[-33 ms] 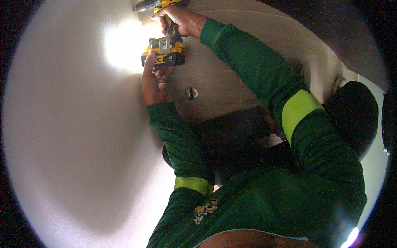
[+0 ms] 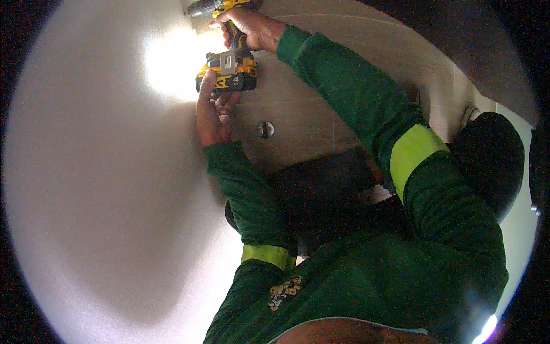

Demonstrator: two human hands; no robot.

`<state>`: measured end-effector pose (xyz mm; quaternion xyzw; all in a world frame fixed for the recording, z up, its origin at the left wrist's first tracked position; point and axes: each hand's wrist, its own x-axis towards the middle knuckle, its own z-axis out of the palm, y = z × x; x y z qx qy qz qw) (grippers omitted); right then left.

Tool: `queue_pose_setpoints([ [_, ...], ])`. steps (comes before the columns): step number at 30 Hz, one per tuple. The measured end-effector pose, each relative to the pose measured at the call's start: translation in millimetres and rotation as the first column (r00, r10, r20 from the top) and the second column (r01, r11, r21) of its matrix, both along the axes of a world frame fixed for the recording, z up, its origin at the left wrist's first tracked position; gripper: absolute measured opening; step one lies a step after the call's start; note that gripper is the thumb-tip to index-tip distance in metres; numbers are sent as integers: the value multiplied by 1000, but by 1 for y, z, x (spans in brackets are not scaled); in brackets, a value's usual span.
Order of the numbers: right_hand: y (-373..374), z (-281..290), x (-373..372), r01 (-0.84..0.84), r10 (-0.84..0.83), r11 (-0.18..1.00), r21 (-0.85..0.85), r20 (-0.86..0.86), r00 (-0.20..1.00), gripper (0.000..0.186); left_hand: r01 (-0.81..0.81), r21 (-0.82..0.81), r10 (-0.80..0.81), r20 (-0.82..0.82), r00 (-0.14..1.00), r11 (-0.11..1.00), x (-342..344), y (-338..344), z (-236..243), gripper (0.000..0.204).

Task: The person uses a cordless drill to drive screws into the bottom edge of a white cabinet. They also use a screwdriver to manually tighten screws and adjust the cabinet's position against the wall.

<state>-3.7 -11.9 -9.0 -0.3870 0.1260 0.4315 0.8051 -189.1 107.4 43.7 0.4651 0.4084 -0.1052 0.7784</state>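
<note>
A yellow-and-black cordless drill (image 2: 246,62) is held at the top of the view, its chuck pointing left toward the corner where the wall meets the wood-look surface. My right hand (image 2: 256,28) is closed around the drill's upper handle. From below, my left hand (image 2: 213,117) grips the battery base, its thumb lying along the side and its other fingers curled underneath. A metal clip (image 2: 228,62) sits on the drill's base. The drill's tip is near the picture's rim, and I cannot make out what it touches.
A pale wall (image 2: 103,160) stands close along my left, brightly lit beside the drill. On the wood-look surface (image 2: 309,120) lies a small round metallic piece (image 2: 265,129). A dark panel (image 2: 475,46) borders the upper right. My dark-clad legs (image 2: 321,178) are folded beneath me.
</note>
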Motion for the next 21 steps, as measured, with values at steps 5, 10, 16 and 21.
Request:
queue_pose_setpoints([
  [5,-2,2,-2,-1,1,1000,14,-7,1000,17,-36,84,28,101,994,996,1,-15,7,68],
  [10,0,-3,1,-4,4,1000,11,0,1000,16,-28,12,27,55,998,1000,-3,-2,-6,64],
  [16,1,2,2,-19,18,999,38,14,1000,16,-41,131,39,17,999,991,0,-8,6,62],
  [21,-4,7,2,-20,20,1000,11,12,1000,19,-43,84,41,27,999,996,0,-8,6,62],
])
